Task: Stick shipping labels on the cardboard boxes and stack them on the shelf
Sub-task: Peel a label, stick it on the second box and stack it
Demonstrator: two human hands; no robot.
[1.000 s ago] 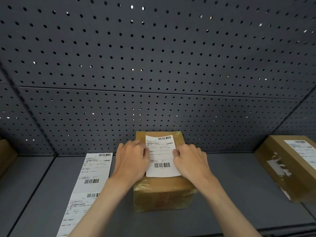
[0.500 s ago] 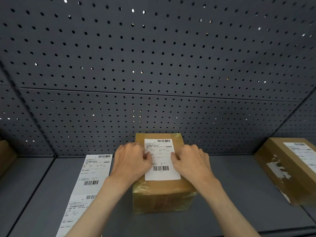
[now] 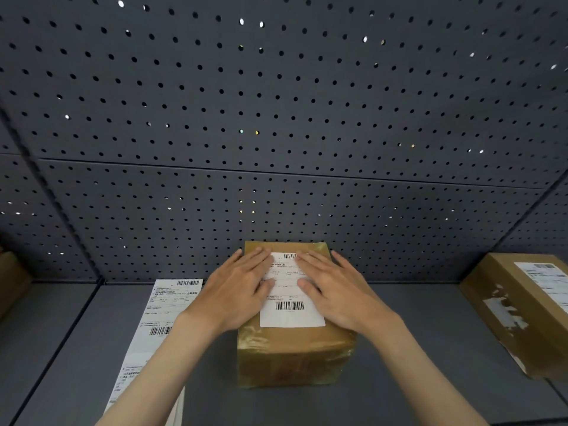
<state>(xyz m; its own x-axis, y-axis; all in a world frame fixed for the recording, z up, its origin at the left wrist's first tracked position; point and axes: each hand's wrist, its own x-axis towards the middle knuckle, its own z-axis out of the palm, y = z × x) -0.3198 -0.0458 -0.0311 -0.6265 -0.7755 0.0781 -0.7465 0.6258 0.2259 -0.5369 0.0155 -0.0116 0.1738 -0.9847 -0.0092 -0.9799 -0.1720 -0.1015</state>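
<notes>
The shipping label [image 3: 292, 298] lies flat on the top face of the cardboard box [image 3: 295, 355], its long side running from the box's front edge toward the back; one barcode sits near its front edge and another near its back edge. The box is wrapped in glossy clear tape and stands on the grey shelf [image 3: 415, 364], roughly midway between the shelf's left and right ends, with its rear face close against the perforated back panel [image 3: 276, 118]. My left hand [image 3: 238, 290] rests palm down on the left part of the box top, fingers straight and slightly spread, the fingertips pressing on the label's left margin and the thumb lying across its middle. My right hand [image 3: 336, 287] mirrors this on the right part of the box top: fingers straight, slightly spread, pressing on the label's right margin, thumb touching the label near its centre. Neither hand curls round anything; both are flat against the surface. To the left of the box, a strip of spare labels [image 3: 163, 318] lies on the shelf, running from the back panel toward the front edge, partly hidden under my left forearm. Toward the right end of the shelf, well apart from the first box, a second box [image 3: 519, 309] rests at an angle and already carries a white label on top. At the far left end, a corner of another brown box [image 3: 10, 281] is visible.
</notes>
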